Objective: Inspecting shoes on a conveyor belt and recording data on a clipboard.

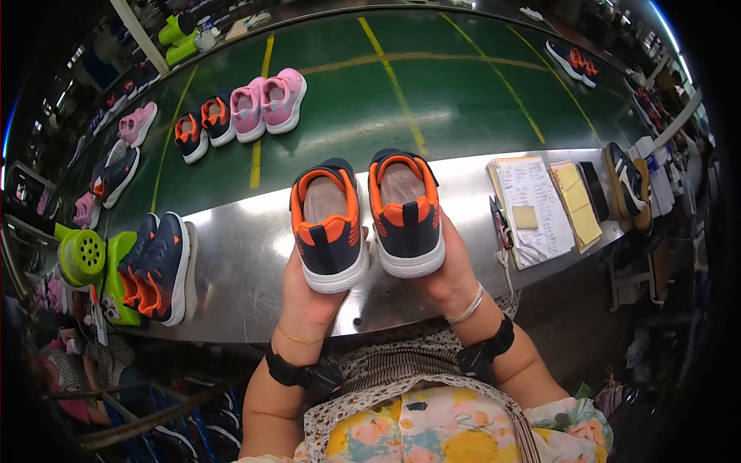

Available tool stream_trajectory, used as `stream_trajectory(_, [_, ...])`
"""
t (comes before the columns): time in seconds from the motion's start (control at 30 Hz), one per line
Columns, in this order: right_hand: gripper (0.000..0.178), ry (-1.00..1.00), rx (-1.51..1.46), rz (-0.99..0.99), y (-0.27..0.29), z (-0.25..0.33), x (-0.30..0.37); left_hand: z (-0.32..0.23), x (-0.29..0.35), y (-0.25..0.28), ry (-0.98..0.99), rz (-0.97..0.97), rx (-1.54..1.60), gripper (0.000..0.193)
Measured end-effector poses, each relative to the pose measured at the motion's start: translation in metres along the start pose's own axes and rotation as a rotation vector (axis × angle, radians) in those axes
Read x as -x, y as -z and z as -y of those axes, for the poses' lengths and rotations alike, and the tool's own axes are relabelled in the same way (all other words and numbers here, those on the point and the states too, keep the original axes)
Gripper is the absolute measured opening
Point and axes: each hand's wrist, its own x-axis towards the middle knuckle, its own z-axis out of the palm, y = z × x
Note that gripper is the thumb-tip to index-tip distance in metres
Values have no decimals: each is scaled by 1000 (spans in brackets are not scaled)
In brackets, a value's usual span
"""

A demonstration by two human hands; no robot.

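Side by side above the metal table edge (231,309), I hold a pair of navy sneakers with orange lining and white soles, heels toward me. My left hand (307,297) is closed around the left sneaker (333,251) from below and outside. Around the right sneaker (409,239) my right hand (454,270) is wrapped the same way. Most of my fingers are hidden under and behind the shoes. Both insoles show through the shoe openings.
A green conveyor belt (332,100) with yellow lines carries pink sneakers (282,100) and navy-orange sneakers (218,119). Left on the table, another navy pair (166,266) stands beside a lime-green device (81,258). To the right lie snips (502,224), papers (532,193), a yellow pad (577,204) and striped shoes (629,185).
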Motion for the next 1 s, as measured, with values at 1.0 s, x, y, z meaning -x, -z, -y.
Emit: stream_trajectory(1.0, [35,3,106,-329,-10,-26,-1,-11,27,-11,-50,-8,-24,51])
